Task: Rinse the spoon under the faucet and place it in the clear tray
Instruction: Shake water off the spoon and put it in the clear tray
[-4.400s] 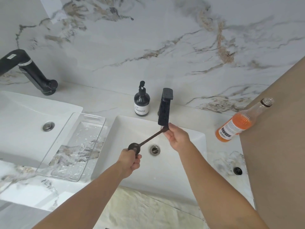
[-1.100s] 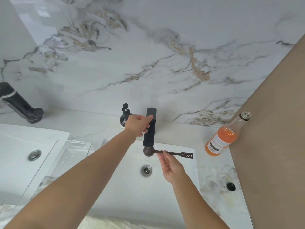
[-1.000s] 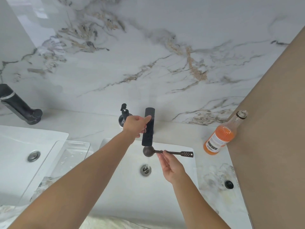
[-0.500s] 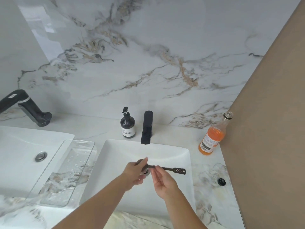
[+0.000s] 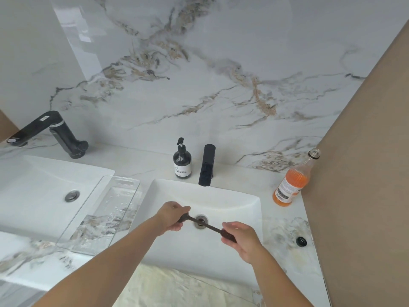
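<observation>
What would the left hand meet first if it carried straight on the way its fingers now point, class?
The left hand points rightward along the spoon, so it would probably meet the right hand gripping the handle's other end. Depth over the basin is unclear.

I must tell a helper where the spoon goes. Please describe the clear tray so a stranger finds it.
Two white sinks sit in the marble counter. The clear tray lies on the strip between them. It is the only see-through, long, flat thing there.
</observation>
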The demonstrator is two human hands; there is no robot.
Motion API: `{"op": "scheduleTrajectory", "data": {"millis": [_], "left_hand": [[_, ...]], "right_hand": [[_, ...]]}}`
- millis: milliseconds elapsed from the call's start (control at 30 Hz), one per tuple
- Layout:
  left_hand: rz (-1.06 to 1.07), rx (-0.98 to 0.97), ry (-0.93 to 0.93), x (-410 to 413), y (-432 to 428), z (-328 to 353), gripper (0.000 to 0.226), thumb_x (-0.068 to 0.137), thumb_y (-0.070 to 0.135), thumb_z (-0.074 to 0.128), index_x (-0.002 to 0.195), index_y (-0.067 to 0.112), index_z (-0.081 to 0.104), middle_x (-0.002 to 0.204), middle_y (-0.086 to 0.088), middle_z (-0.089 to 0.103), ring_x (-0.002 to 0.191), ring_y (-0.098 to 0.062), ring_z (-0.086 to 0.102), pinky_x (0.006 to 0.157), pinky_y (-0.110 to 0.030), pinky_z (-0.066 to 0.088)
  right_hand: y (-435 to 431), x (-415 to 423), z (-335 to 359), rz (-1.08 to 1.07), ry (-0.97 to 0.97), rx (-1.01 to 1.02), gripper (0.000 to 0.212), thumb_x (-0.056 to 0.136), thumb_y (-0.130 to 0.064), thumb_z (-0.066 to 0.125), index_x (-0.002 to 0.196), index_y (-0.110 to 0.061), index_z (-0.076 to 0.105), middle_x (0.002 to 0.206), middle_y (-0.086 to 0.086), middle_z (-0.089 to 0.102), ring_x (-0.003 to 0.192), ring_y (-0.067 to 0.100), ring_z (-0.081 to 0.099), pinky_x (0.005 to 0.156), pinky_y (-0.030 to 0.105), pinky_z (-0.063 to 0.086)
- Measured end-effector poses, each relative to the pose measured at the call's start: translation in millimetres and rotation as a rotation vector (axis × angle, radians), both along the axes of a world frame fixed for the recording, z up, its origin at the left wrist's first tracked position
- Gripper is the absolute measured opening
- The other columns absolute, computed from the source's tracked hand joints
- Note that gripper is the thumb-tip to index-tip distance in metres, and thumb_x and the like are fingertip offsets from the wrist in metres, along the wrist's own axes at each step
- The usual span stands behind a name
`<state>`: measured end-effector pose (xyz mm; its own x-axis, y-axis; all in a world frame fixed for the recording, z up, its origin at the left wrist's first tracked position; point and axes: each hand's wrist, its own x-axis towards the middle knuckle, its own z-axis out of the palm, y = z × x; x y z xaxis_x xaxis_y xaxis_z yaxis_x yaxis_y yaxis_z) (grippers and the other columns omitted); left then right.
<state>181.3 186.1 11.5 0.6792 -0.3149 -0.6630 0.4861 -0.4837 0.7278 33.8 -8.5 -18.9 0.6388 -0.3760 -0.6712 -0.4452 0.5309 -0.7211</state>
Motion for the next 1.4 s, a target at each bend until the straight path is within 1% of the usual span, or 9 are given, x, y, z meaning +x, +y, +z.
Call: {"op": "scheduleTrajectory", "data": {"millis": [200, 300, 400, 533, 667, 867, 1000, 1133, 1400], "left_hand": [[0.196, -0.097, 0.097, 1, 1, -1, 0.042, 0.094, 0.049, 0.053, 0.095, 0.006, 0.057, 0.081, -0.011, 0.055, 0.058, -0.022, 0.054, 0.051, -0.029, 0.048], [0.35, -0.157, 0.225, 10, 12, -3, 0.066, 0.089, 0.067, 0.043, 0.112, 0.007, 0.055, 0.105, -0.017, 0.059, 0.088, -0.036, 0.061, 0.075, -0.042, 0.055], [0.441, -0.345, 0.344, 17, 19, -7, 0.08, 0.091, 0.07, 0.034, 0.115, -0.005, 0.052, 0.115, -0.026, 0.062, 0.104, -0.044, 0.063, 0.09, -0.05, 0.051], [0.452, -0.329, 0.315, 22, 24, -13, 0.079, 0.096, 0.063, 0.03, 0.113, -0.01, 0.056, 0.105, -0.026, 0.067, 0.091, -0.039, 0.068, 0.088, -0.05, 0.05], [0.475, -0.349, 0.347, 23, 32, -14, 0.079, 0.098, 0.059, 0.03, 0.118, -0.013, 0.055, 0.117, -0.03, 0.064, 0.098, -0.042, 0.066, 0.078, -0.049, 0.054], [0.526, -0.412, 0.387, 28, 43, -14, 0.076, 0.099, 0.056, 0.03, 0.116, -0.014, 0.056, 0.11, -0.031, 0.066, 0.1, -0.042, 0.067, 0.084, -0.05, 0.054], [0.504, -0.527, 0.404, 33, 57, -9, 0.053, 0.1, 0.044, 0.042, 0.117, -0.003, 0.058, 0.111, -0.027, 0.068, 0.096, -0.041, 0.07, 0.083, -0.049, 0.056], [0.395, -0.603, 0.393, 40, 77, 5, 0.031, 0.092, 0.02, 0.062, 0.12, 0.008, 0.064, 0.121, -0.018, 0.069, 0.102, -0.042, 0.07, 0.079, -0.048, 0.06], [0.443, -0.676, 0.232, 50, 127, 10, 0.02, 0.088, -0.006, 0.058, 0.099, 0.009, 0.066, 0.089, -0.012, 0.072, 0.064, -0.021, 0.062, 0.057, -0.028, 0.053]], "right_hand": [[12, 5, 16, 0.422, 0.096, -0.063, 0.013, 0.081, -0.008, 0.076, 0.091, 0.001, 0.074, 0.08, 0.015, 0.071, 0.055, 0.02, 0.056, 0.061, 0.03, 0.055], [21, 10, 19, 0.335, 0.082, 0.109, 0.017, 0.08, -0.011, 0.079, 0.093, -0.001, 0.074, 0.077, 0.01, 0.073, 0.054, 0.018, 0.057, 0.055, 0.027, 0.051], [29, 7, 15, 0.483, 0.188, -0.059, 0.025, 0.078, -0.02, 0.08, 0.095, -0.003, 0.075, 0.081, 0.007, 0.078, 0.057, 0.017, 0.063, 0.057, 0.026, 0.05], [32, 4, 11, 0.428, 0.14, 0.061, 0.02, 0.079, -0.019, 0.08, 0.09, -0.003, 0.075, 0.082, 0.009, 0.076, 0.064, 0.02, 0.066, 0.06, 0.028, 0.051], [32, 5, 11, 0.527, 0.2, -0.047, 0.023, 0.077, -0.023, 0.082, 0.09, -0.005, 0.075, 0.082, 0.007, 0.078, 0.059, 0.016, 0.065, 0.055, 0.025, 0.048], [42, 14, 10, 0.589, 0.188, -0.038, 0.018, 0.079, -0.022, 0.08, 0.085, -0.005, 0.075, 0.081, 0.012, 0.076, 0.056, 0.019, 0.062, 0.055, 0.027, 0.048], [51, 24, 3, 0.393, 0.044, 0.227, 0.016, 0.078, -0.018, 0.081, 0.081, -0.004, 0.075, 0.077, 0.01, 0.07, 0.056, 0.017, 0.058, 0.058, 0.028, 0.052], [73, 38, 5, 0.543, 0.048, 0.28, 0.016, 0.084, -0.023, 0.076, 0.083, -0.007, 0.073, 0.075, 0.009, 0.067, 0.061, 0.02, 0.06, 0.061, 0.03, 0.052], [149, 76, 19, 0.778, 0.029, 0.252, 0.021, 0.098, -0.019, 0.055, 0.096, -0.004, 0.068, 0.076, 0.009, 0.061, 0.064, 0.024, 0.054, 0.06, 0.032, 0.047]]}}
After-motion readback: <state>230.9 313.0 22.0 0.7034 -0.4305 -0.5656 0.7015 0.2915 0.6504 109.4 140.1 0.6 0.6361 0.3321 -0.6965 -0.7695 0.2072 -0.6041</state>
